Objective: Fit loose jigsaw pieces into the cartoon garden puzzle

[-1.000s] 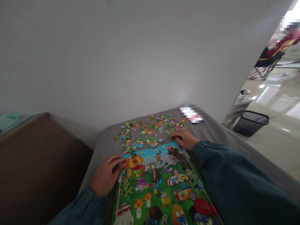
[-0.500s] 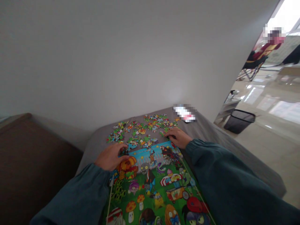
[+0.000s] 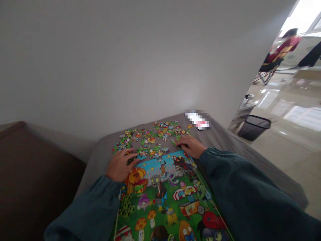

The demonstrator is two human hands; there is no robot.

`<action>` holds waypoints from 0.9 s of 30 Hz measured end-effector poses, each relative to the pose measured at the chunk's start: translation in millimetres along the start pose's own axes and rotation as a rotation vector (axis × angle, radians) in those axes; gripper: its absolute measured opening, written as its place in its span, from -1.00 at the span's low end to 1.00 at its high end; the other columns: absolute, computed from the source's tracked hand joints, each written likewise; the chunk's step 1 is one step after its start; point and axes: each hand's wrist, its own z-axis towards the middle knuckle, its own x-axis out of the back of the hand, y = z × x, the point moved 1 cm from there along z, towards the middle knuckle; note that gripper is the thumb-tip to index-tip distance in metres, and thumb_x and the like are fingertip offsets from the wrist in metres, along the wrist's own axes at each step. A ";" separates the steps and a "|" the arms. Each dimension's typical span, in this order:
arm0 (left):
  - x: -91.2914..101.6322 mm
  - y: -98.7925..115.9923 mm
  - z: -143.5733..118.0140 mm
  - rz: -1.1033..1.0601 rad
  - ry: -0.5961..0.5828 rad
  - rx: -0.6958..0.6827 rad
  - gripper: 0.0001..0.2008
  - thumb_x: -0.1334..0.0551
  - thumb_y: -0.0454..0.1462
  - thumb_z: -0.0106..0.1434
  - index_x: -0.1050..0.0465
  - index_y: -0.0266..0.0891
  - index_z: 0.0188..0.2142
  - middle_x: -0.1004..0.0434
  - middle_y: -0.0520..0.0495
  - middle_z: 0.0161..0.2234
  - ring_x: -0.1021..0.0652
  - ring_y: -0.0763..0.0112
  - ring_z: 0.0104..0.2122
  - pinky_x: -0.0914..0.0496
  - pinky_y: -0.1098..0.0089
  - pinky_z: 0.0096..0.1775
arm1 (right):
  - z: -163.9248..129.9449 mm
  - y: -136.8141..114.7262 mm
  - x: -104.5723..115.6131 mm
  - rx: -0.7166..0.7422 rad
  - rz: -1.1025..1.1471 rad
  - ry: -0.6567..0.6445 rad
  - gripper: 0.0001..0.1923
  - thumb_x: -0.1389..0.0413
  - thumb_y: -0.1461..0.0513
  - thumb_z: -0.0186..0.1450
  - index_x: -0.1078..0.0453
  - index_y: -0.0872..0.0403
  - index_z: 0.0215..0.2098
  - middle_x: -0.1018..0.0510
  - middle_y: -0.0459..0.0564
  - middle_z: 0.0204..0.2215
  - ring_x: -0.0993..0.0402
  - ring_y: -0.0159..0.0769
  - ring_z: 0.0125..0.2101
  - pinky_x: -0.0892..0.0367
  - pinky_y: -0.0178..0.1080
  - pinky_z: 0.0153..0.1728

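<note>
1. There is one view only, from a head-worn camera that looks forward and steeply down across a grey table (image 3: pixel 225 140) from close range.
2. It faces a plain white wall (image 3: pixel 125 60) at 12 o'clock.
3. The nearly finished puzzle (image 3: pixel 165 197) fills 6 o'clock, cut off by the bottom edge.
4. An open room with a bin (image 3: pixel 253 126) shows at 2 o'clock.

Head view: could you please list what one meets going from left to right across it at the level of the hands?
Brown furniture → left hand → loose puzzle pieces → right hand → black bin.
</note>
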 end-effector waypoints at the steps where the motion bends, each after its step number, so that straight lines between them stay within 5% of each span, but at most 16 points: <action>1: -0.5 -0.9 0.0 -0.018 -0.002 -0.004 -0.61 -0.09 0.04 0.27 -0.58 -0.09 -0.22 -0.48 -0.10 -0.04 -0.44 0.14 -0.03 -0.29 0.11 0.06 | 0.0 0.3 -0.4 0.001 0.002 0.002 -0.70 0.02 0.41 0.21 -0.52 0.11 -0.23 -0.58 0.08 -0.24 -0.46 -0.18 -0.17 -0.31 -0.07 -0.05; 7: -3.6 -6.1 -2.4 -0.045 0.003 -0.011 -0.61 -0.04 0.00 0.31 -0.50 -0.07 -0.06 -0.48 -0.08 -0.02 -0.44 0.16 -0.01 -0.30 0.12 0.05 | -0.8 2.1 -2.3 -0.002 0.001 0.004 -0.70 0.01 0.41 0.20 -0.51 0.08 -0.23 -0.58 0.05 -0.23 -0.46 -0.20 -0.17 -0.32 -0.09 -0.06; 15: -3.1 -2.1 -5.7 -0.049 0.015 0.018 -0.71 -0.07 -0.09 0.30 -0.52 -0.10 -0.22 -0.50 -0.06 -0.05 -0.43 0.20 -0.01 -0.29 0.12 0.05 | -1.8 1.1 -1.5 0.017 0.003 0.024 -0.69 0.02 0.41 0.20 -0.51 0.08 -0.23 -0.58 0.06 -0.24 -0.46 -0.20 -0.17 -0.33 -0.07 -0.05; 22: -3.0 -8.3 -9.6 -0.015 0.014 0.047 -0.57 -0.12 0.04 0.25 -0.49 -0.11 -0.04 -0.48 -0.10 0.00 -0.43 0.13 0.01 -0.29 0.08 0.05 | -1.9 0.4 -1.9 0.010 -0.009 0.017 -0.69 0.02 0.41 0.21 -0.51 0.08 -0.23 -0.58 0.04 -0.23 -0.46 -0.21 -0.17 -0.33 -0.10 -0.06; 27: -5.2 -9.9 -7.9 -0.022 0.018 0.007 -0.61 -0.11 0.02 0.26 -0.55 -0.10 -0.11 -0.52 -0.10 -0.04 -0.47 0.14 -0.03 -0.32 0.09 0.04 | -1.6 -0.3 -1.8 0.004 -0.009 0.010 -0.69 0.03 0.40 0.21 -0.51 0.09 -0.23 -0.58 0.06 -0.22 -0.47 -0.21 -0.17 -0.34 -0.09 -0.06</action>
